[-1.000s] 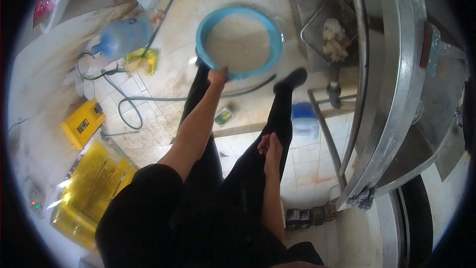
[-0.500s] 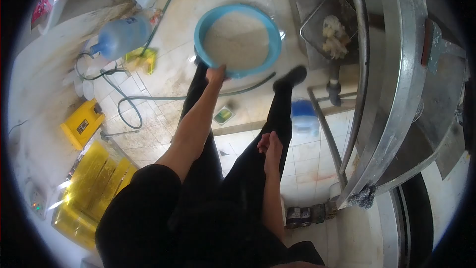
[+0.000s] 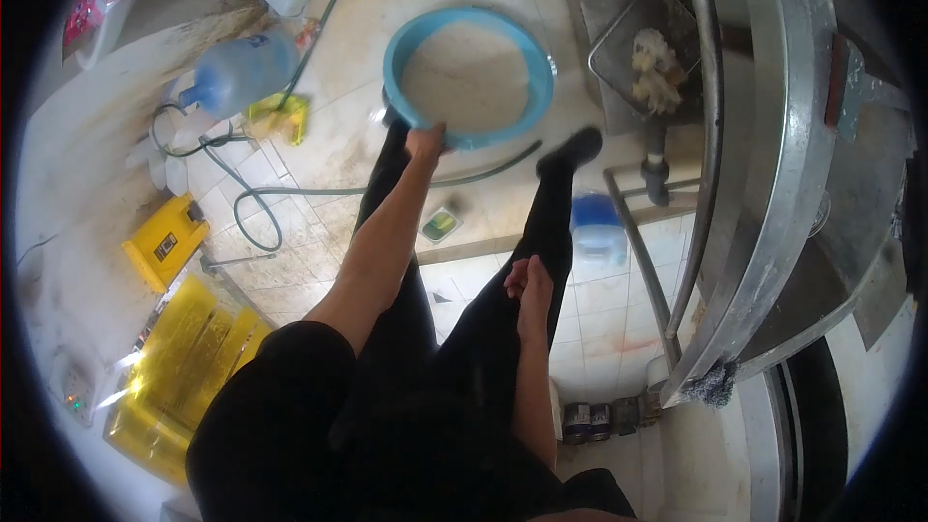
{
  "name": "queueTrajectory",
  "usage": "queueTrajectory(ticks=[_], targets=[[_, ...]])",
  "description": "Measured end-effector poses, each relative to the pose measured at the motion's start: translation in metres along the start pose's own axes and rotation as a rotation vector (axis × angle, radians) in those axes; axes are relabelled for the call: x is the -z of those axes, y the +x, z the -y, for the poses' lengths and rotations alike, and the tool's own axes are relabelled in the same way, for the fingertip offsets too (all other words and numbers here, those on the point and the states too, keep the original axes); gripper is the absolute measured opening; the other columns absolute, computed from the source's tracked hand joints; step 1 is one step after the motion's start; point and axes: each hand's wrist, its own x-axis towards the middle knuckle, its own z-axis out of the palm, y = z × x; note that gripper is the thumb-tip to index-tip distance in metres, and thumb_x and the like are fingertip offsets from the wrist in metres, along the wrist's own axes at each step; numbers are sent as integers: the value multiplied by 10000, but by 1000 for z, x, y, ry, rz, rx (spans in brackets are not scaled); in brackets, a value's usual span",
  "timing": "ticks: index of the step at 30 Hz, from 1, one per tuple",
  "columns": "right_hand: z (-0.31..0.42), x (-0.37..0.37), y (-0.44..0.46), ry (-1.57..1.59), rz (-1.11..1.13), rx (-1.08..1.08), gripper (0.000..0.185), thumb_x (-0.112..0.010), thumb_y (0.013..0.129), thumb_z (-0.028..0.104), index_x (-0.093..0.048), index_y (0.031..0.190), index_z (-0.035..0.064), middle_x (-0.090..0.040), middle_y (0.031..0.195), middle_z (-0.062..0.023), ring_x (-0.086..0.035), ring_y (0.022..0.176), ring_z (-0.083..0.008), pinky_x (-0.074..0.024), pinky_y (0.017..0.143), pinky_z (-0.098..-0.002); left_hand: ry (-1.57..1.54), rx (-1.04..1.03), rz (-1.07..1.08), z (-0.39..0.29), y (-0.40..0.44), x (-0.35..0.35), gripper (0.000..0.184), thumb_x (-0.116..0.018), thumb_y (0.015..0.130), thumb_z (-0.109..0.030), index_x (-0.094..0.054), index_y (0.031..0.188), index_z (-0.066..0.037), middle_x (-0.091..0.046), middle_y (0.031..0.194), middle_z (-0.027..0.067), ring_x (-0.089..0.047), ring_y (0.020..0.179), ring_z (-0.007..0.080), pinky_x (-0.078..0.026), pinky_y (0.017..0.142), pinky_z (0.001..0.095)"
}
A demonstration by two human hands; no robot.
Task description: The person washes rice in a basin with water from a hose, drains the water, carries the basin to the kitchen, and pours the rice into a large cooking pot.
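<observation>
The left hand (image 3: 425, 142) grips the near rim of the blue basin (image 3: 541, 68), which holds something pale. The right hand (image 3: 529, 282), fingers loosely curled, rests over the right leg. Below the basin a green hose (image 3: 329, 193) snakes over the floor (image 3: 377, 222); a water bottle (image 3: 246, 72) lies off to the left.

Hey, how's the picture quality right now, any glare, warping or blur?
Head view: strong fisheye, with black corners and the metal edge bowed; harsh glare streaks by the yellow plastic case; black clothing nearly detailless; blue basin outline readable, but the blue-and-white container looks soft.
</observation>
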Motion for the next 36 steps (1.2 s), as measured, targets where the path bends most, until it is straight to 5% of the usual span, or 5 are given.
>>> queueTrajectory(ticks=[36], targets=[[3,-2,-1,2,23,16,388,-455,1022,404,-595,891,66,-577,679,-32,-562,624,-118,-398,528,-243,106,-45,49,2,24,4,474,-682,813,-85,-487,1151,186,-594,1102,269,-700,794,357,-654,556,390]])
